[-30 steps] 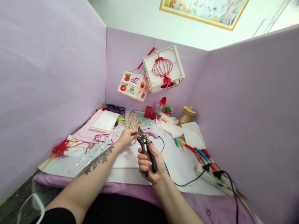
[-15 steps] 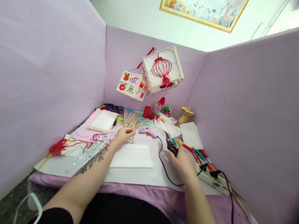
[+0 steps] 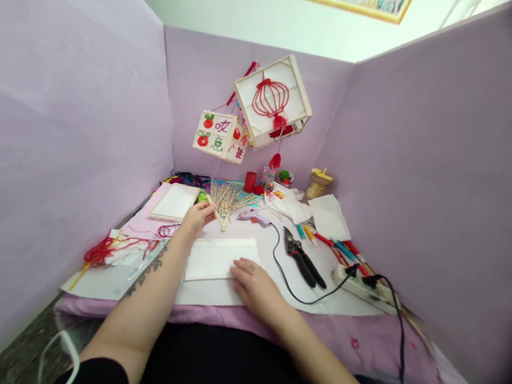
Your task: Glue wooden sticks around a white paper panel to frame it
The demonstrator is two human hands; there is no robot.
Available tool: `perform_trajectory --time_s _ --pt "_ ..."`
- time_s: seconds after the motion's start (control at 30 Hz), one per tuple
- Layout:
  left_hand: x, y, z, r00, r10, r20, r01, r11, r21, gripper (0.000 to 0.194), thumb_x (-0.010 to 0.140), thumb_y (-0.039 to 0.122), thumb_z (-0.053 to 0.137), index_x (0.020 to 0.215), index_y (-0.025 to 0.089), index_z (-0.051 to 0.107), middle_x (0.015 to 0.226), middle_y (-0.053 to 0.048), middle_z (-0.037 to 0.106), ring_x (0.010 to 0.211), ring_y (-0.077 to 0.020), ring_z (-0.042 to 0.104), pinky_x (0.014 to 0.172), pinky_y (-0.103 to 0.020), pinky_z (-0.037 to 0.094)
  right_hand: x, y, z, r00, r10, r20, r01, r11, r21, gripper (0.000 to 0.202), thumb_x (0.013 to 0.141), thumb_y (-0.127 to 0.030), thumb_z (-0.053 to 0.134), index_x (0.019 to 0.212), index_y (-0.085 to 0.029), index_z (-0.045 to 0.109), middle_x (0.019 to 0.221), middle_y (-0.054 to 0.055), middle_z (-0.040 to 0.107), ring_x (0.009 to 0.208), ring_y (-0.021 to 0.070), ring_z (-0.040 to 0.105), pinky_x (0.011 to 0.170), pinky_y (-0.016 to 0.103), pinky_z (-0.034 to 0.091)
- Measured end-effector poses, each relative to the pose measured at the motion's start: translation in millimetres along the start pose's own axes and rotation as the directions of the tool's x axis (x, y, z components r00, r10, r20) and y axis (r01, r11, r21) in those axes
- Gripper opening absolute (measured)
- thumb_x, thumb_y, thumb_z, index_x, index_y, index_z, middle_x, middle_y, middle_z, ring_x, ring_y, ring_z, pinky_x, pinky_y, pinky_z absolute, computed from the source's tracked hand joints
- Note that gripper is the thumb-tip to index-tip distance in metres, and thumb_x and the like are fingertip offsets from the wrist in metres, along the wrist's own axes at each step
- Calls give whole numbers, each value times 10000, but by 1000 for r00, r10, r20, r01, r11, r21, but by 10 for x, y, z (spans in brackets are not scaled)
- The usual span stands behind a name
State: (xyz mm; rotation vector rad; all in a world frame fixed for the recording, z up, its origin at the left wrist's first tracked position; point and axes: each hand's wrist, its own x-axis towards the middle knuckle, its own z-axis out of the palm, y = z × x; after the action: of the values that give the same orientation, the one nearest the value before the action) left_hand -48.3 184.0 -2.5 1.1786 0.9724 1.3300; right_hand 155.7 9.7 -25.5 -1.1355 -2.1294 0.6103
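Head view, centre of frame: left hand (image 3: 198, 216) pinches a thin wooden stick (image 3: 215, 212), fingers closed on it, just in front of the stick pile (image 3: 227, 196). Right hand (image 3: 251, 281) lies flat, fingers spread, holding nothing — pressing the white paper panel (image 3: 220, 258). Cutters (image 3: 300, 258) lie right of centre. Judged step: placing the stick; next calls for aligning it along the panel's edge.

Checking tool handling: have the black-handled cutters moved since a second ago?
Yes. The cutters left the right hand and now lie on the table, rightward, beside the power strip.
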Motion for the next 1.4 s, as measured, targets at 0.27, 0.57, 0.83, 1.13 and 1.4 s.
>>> perform_trajectory --time_s 0.27,0.57,0.83,1.13,1.4 --pt "77 -154 -207 974 -222 -44 224 973 51 422 462 391 826 677 154 551 636 19 550 591 -93 532 598 -240 477 -108 -13 129 992 82 91 -74 993 -95 468 871 -265 483 1304 -105 560 1392 180 477 1360 337 344 1105 526 277" --pt "101 -43 -183 988 -144 -56 146 989 38 431 471 420 826 702 154 578 638 34 543 585 -67 500 561 -177 405 524 170 -514 986 130 -104 -148 970 -193 383 885 -372 511 1198 -187 633 1278 117 598 1228 278 507 1065 436 336" --pt "-21 -31 -50 987 -155 46 153 987 56 415 479 408 830 664 152 561 594 44 503 545 -67 463 539 -187 402 1568 747 -702 793 594 -134 -584 679 -446 277 760 -250 673 1023 -164 684 1033 155 686 1032 317 613 863 353 453" --pt "-22 -38 -51 985 -161 66 157 986 64 400 492 403 803 681 148 559 595 53 485 543 -62 455 568 -196 395 1431 852 -964 810 568 -143 -578 733 -359 289 749 -230 662 1014 -118 634 1042 157 670 963 261 626 740 285 467" --pt "-55 -22 -44 980 -161 116 150 984 96 376 521 381 796 694 151 554 618 52 490 552 -61 451 590 -200 397 1181 653 -1271 787 612 70 -612 790 -26 247 727 -297 733 841 -165 557 771 82 713 674 163 670 516 203 486"
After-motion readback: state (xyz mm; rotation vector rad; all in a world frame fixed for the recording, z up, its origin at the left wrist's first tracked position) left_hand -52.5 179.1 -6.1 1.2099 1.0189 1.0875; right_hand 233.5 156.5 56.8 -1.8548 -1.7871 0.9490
